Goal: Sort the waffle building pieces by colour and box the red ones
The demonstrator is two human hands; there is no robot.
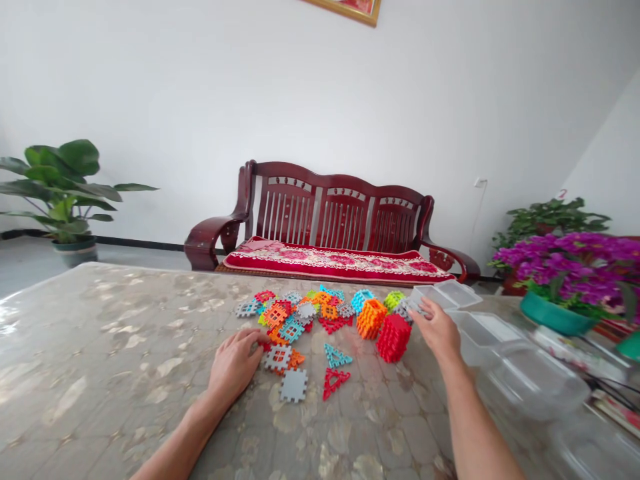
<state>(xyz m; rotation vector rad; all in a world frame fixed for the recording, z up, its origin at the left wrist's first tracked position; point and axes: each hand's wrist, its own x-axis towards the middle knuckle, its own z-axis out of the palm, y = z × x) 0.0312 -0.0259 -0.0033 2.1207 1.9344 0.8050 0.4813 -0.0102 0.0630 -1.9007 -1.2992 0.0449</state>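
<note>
Surface (165,400), twelve o'clock: grey square (293,386), red triangle (329,387), blue triangle (331,354); left hand (235,361), eleven o'clock, fingers released, loosely bent beside the mixed pile (291,329). One o'clock: red stack (393,339), orange stack (371,319), then right hand (441,332), fingers at the grey stack (404,309), grip unclear. Beyond, twelve o'clock: wooden bench (345,179) with red cover (340,260).

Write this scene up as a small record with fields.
Left hand: resting on the table, beside loose pieces
Right hand: fingers at the grey stack, grip unclear
Other stacks: red stack, orange stack
Triangles: blue triangle, red triangle
Right side: clear containers, purple flowers
Behind: wooden bench, red patterned cover
</note>
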